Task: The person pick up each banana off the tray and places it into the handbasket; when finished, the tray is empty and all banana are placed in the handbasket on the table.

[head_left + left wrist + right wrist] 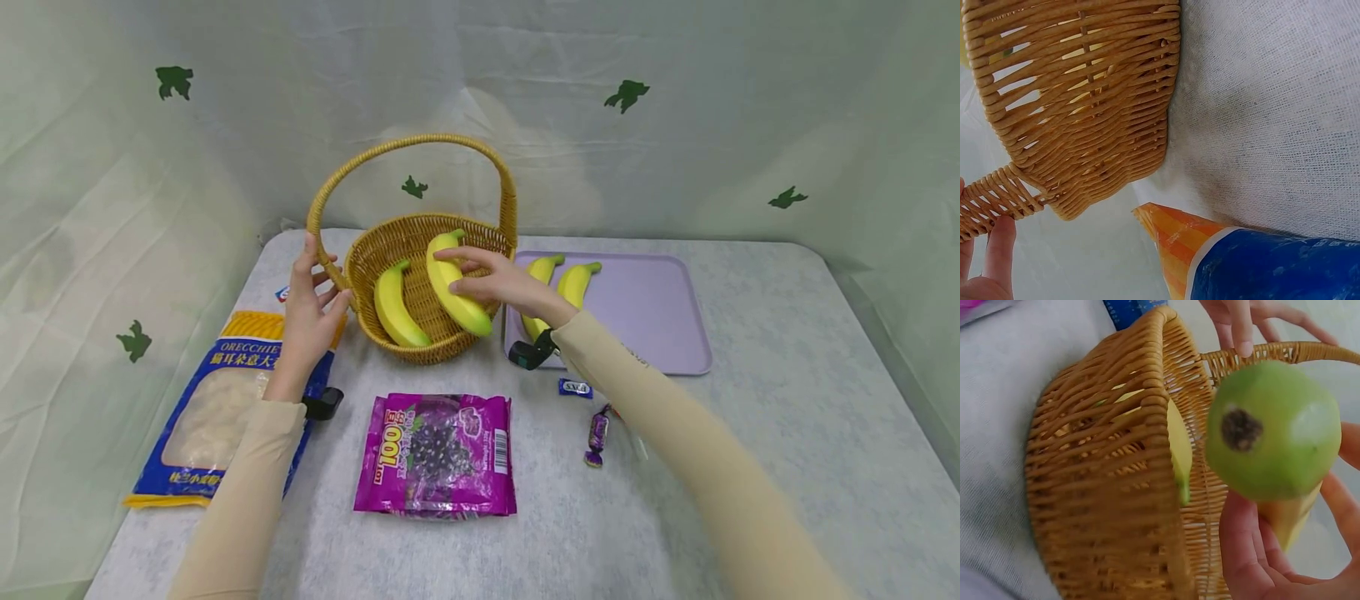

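My right hand [498, 279] pinches a yellow banana [447, 279] between thumb and fingers, over the right side of the wicker basket [431, 354]. In the right wrist view the green, dark-spotted end of that banana [1272, 431] faces the camera, beside the basket rim. Another banana [397, 308] lies inside the basket on the left. With thumb and fingers my left hand [306, 292] holds the foot of the basket handle [318, 212]; the left wrist view shows fingertips [1002, 234] on the woven strip. Two more bananas [576, 286] lie on a lilac tray, partly behind my right wrist.
Right of the basket is the lilac tray [637, 312]. A blue and orange pasta bag [213, 408] lies under my left forearm. A purple candy bag [438, 458] sits in front, with small wrapped candies [597, 435] to its right. A white curtain [570, 167] hangs behind.
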Available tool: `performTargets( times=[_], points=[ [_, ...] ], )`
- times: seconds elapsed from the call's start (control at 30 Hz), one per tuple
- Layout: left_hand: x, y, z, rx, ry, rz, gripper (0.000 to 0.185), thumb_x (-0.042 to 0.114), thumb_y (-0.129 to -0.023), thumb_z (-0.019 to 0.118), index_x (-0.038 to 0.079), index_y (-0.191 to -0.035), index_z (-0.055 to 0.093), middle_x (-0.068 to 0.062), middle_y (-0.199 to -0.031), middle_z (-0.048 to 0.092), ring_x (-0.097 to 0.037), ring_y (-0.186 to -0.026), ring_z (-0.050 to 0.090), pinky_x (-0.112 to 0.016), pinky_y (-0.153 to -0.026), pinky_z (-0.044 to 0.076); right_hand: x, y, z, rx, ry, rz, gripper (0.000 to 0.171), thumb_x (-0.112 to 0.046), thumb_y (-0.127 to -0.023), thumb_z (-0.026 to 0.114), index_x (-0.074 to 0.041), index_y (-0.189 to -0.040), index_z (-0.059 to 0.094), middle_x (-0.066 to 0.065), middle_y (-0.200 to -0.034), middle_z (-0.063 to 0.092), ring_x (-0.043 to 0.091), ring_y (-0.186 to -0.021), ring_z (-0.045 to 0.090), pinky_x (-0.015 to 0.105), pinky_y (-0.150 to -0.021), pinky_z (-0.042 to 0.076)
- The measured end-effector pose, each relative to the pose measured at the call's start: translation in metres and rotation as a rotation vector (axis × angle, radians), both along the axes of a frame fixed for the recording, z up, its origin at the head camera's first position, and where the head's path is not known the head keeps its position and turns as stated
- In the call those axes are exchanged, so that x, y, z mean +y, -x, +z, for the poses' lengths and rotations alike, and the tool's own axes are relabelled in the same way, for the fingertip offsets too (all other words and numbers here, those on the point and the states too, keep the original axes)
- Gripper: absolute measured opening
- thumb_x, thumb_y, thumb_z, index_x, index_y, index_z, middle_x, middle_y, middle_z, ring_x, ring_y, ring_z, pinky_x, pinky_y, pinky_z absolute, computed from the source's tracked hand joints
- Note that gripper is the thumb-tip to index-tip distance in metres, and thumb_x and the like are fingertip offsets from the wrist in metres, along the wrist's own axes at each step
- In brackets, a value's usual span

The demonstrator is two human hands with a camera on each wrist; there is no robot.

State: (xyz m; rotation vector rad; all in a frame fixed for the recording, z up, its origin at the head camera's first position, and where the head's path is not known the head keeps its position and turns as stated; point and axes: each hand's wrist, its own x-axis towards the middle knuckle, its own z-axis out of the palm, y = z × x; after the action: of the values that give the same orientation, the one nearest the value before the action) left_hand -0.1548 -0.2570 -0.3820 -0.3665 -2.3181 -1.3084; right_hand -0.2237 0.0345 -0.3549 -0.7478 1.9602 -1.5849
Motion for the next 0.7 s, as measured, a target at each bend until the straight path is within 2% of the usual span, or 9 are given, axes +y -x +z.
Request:
performTargets(
  times=[0.1,0.23,0.43,0.57,0.7],
  points=[
    [0.0,0.0,0.0,-0.013,-0.007,0.004,0.081,-0.004,-0.093,0.057,0.025,-0.153,0.012,-0.023,-0.137,0.034,-0.044,-0.119,0.045,-0.063,-0.094,0.04,-0.013,0.004,-0.003,-0.017,0.016,-0.019,0.049,-0.017,-0.093,0.063,-0.021,-0.14,0.05,0.002,-0.137,0.043,0.02,-0.123,0.042,0.035,-0.092,0.05],
    [0.0,0.0,-0.001,-0.01,0.0,0.012,0.081,-0.005,-0.093,0.057,0.024,-0.153,0.012,-0.024,-0.136,0.034,-0.042,-0.119,0.045,-0.063,-0.094,0.04,-0.027,0.008,-0.007,-0.001,-0.024,-0.036,0.048,-0.017,-0.093,0.062,-0.02,-0.14,0.05,0.002,-0.139,0.044,0.02,-0.123,0.041,0.036,-0.09,0.05],
    [0.0,0.001,-0.001,-0.01,0.008,0.022,0.081,-0.005,-0.092,0.057,0.023,-0.153,0.012,-0.024,-0.136,0.035,-0.044,-0.119,0.044,-0.063,-0.095,0.039,-0.041,0.012,-0.009,0.03,-0.091,-0.008,0.046,-0.016,-0.094,0.06,-0.016,-0.14,0.051,0.005,-0.138,0.046,0.019,-0.119,0.043,0.03,-0.085,0.05],
    [0.0,0.001,-0.002,-0.014,0.013,0.028,0.08,-0.004,-0.093,0.056,0.025,-0.153,0.012,-0.022,-0.136,0.035,-0.043,-0.12,0.044,-0.062,-0.095,0.04,-0.05,0.015,-0.009,0.031,-0.131,0.006,0.046,-0.012,-0.093,0.06,-0.013,-0.139,0.052,0.008,-0.131,0.049,0.017,-0.103,0.047,0.028,-0.075,0.048],
    [0.0,0.0,-0.002,-0.016,0.013,0.026,0.079,-0.003,-0.094,0.055,0.025,-0.154,0.012,-0.021,-0.136,0.036,-0.042,-0.121,0.044,-0.061,-0.095,0.04,-0.059,0.017,-0.012,0.028,-0.2,0.026,0.048,-0.007,-0.092,0.06,-0.011,-0.139,0.051,0.008,-0.105,0.052,0.013,-0.075,0.044,0.03,-0.065,0.044]
  ],
)
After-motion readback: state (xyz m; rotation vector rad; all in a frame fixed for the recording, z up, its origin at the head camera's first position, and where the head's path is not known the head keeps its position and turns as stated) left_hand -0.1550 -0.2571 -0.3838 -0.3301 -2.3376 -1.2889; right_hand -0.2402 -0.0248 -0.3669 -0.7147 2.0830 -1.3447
